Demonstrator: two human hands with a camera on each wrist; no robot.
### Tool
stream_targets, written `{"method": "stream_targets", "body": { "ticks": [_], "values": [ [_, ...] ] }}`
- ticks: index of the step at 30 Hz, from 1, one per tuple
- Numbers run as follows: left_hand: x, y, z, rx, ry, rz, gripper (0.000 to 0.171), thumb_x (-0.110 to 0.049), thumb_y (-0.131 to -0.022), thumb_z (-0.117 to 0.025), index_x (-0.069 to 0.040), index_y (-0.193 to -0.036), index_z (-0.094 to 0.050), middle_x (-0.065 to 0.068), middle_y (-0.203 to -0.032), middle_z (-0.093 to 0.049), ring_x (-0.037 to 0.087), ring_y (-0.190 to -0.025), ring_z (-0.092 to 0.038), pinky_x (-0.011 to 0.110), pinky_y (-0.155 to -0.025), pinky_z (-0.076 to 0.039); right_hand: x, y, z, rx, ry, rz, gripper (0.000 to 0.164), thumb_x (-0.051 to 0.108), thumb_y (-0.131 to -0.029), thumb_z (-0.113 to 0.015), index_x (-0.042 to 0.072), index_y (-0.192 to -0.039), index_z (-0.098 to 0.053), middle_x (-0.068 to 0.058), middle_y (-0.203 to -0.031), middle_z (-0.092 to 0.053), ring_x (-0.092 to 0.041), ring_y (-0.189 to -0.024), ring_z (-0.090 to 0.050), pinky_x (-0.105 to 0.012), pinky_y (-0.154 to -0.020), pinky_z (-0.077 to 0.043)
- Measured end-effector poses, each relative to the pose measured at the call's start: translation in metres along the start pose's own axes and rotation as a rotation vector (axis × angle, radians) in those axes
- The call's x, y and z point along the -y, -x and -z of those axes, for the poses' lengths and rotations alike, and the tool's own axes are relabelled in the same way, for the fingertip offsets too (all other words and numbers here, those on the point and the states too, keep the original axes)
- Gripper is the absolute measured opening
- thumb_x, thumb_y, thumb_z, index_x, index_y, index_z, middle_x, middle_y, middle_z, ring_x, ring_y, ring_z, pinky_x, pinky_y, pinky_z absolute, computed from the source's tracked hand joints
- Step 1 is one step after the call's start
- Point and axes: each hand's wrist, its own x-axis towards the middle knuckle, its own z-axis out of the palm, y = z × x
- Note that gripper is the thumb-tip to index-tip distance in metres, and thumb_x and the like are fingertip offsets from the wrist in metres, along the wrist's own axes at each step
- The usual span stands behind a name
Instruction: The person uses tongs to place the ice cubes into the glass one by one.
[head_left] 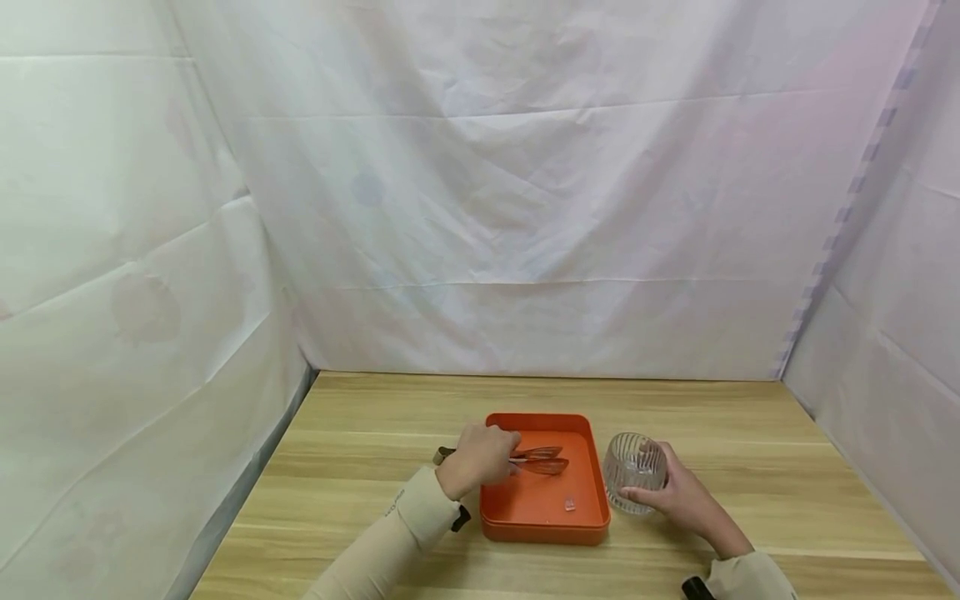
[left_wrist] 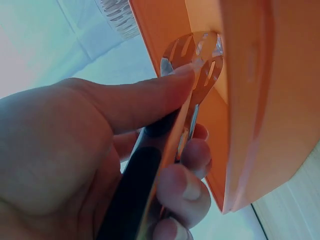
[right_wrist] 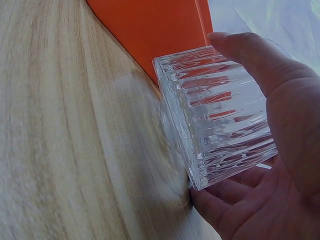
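Note:
My left hand (head_left: 482, 455) grips a pair of metal tongs (left_wrist: 204, 75) with dark handle parts, thumb on one side and fingers curled on the other. The slotted tong heads (head_left: 546, 462) hang over the orange tray (head_left: 525, 533), slightly apart from each other in the head view. Near the tray's front right corner lies a small clear cube (head_left: 570, 503). Just right of the tray, my right hand (head_left: 684, 496) holds a ribbed clear glass (head_left: 634, 473) around its side, thumb at the front. In the right wrist view the glass (right_wrist: 215, 110) is close over the wooden table.
The light wood table (head_left: 360, 467) carries the tray and glass. White cloth (head_left: 525, 208) hangs behind the table, with more cloth along both sides. The tray has raised walls (left_wrist: 250, 100) beside the left hand.

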Motion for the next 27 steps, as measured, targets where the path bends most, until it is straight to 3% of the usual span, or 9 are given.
{"method": "stream_targets", "body": {
  "ticks": [8,15,27],
  "values": [
    [-0.004,0.0027,0.0003,0.002,-0.045,0.0,0.022,-0.044,-0.085,-0.064,-0.025,-0.082,-0.055,-0.007,-0.057,-0.045,0.008,-0.05,-0.043,0.028,-0.046,-0.032,-0.0017,0.0006,-0.0005,0.0,0.004,0.004,0.086,0.037,-0.072,-0.08,0.009,-0.136,-0.029,-0.02,-0.122,-0.054,-0.028,-0.102,-0.059,-0.036,-0.081,-0.048],
    [-0.0057,0.0024,0.0012,0.022,-0.039,0.012,0.019,-0.043,-0.087,-0.062,-0.027,-0.081,-0.055,-0.007,-0.057,-0.045,0.008,-0.051,-0.044,0.028,-0.048,-0.032,-0.0017,0.0005,-0.0002,-0.002,0.01,0.008,0.089,0.037,-0.072,-0.08,0.008,-0.137,-0.028,-0.02,-0.121,-0.054,-0.028,-0.103,-0.058,-0.038,-0.081,-0.049],
    [-0.0034,0.0019,-0.004,-0.013,-0.004,0.012,0.017,-0.038,-0.087,-0.064,-0.025,-0.079,-0.056,-0.007,-0.057,-0.046,0.009,-0.05,-0.043,0.028,-0.043,-0.032,-0.0032,0.0,-0.0005,-0.003,-0.013,0.008,0.089,0.036,-0.071,-0.081,0.007,-0.137,-0.028,-0.021,-0.121,-0.054,-0.027,-0.1,-0.06,-0.037,-0.08,-0.049]
  ]
}}
